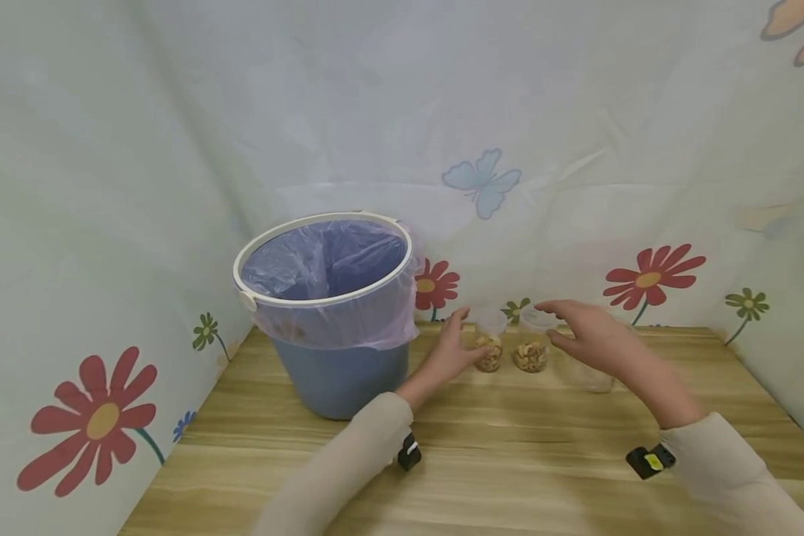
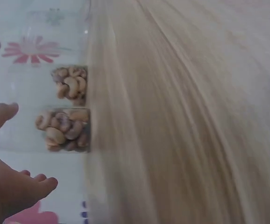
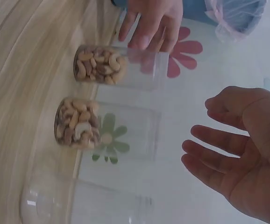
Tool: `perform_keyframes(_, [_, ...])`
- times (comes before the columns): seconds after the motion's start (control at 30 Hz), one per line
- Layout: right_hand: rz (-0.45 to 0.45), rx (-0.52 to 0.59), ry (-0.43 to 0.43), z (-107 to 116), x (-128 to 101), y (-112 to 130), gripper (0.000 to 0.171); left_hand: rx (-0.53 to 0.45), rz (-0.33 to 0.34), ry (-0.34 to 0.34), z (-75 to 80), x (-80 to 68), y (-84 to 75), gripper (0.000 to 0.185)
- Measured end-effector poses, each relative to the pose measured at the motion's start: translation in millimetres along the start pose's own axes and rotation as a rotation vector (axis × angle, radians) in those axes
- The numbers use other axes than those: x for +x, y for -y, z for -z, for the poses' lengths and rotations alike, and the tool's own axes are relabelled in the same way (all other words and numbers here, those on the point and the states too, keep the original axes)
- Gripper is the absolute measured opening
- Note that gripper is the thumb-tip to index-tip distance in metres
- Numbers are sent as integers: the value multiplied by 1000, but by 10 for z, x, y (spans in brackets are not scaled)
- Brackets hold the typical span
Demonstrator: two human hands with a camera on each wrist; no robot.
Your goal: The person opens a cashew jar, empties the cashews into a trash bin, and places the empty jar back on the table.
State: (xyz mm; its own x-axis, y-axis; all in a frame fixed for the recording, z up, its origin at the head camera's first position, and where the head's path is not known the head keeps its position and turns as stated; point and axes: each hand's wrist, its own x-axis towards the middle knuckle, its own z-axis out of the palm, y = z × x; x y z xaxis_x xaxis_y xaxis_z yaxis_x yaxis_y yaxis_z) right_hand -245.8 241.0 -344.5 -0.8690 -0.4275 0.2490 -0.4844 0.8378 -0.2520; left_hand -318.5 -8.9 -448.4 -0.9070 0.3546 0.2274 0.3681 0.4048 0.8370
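Left hand [image 1: 450, 348]: fingers straight & spread, holding nothing; tips just beside the left jar, on its bin side. Contact w/ jar: can't tell. Left wrist view shows thumb + palm [image 2: 4, 186] near the jar, small gap visible.
Right hand [image 1: 586, 335]: open, fingers relaxed & slightly bent, grips nothing; hovers over the right jar's top, palm toward the jars in right wrist view [image 3: 240, 149].
Left jar [image 1: 489, 341]: clear plastic, upright on table, cashews in bottom part, upper part empty; stands betw. left hand & right jar. Also seen in wrist views [image 2: 65, 129] [image 3: 118, 66].
Right jar [image 1: 531, 342]: same kind, upright, cashews at bottom; just beside left jar, apart from it by a narrow gap [image 3: 104, 129] [image 2: 70, 85].
Empty jar [image 1: 596, 376]: clear, no nuts, right of the two nut jars, partly behind right hand/forearm; base shows in right wrist view [image 3: 83, 205].
Bin [image 1: 328, 313]: blue bucket w/ white rim, lined w/ pale purple bag, on table left of the jars, near left hand.
Table [image 1: 496, 461]: light wood grain, holds bin + all 3 jars.
Backdrop [image 1: 482, 182]: white cloth w/ flowers & butterfly, hung behind & at both sides.
Sleeves: cream, both arms; black wrist units at each cuff [image 1: 409, 451] [image 1: 650, 461].
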Motion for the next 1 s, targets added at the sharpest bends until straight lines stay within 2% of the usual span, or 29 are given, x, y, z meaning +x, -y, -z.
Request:
perform_keyframes(0.23, [35, 14, 21, -232, 285, 130, 41, -127, 89, 9, -153, 135, 153, 96])
perform_keyframes(0.4, [38, 36, 28, -327, 452, 203, 39, -165, 111, 9, -231, 179, 197, 86])
perform_keyframes(0.53, [43, 41, 33, -384, 542, 221, 38, -147, 100, 0, -270, 178, 219, 65])
perform_keyframes(0.67, [39, 39, 56, -427, 598, 231, 37, -147, 84, 19, -261, 153, 229, 52])
perform_keyframes(1.0, [54, 21, 102, -479, 655, 261, 41, -89, 20, 80, -113, 74, 280, 48])
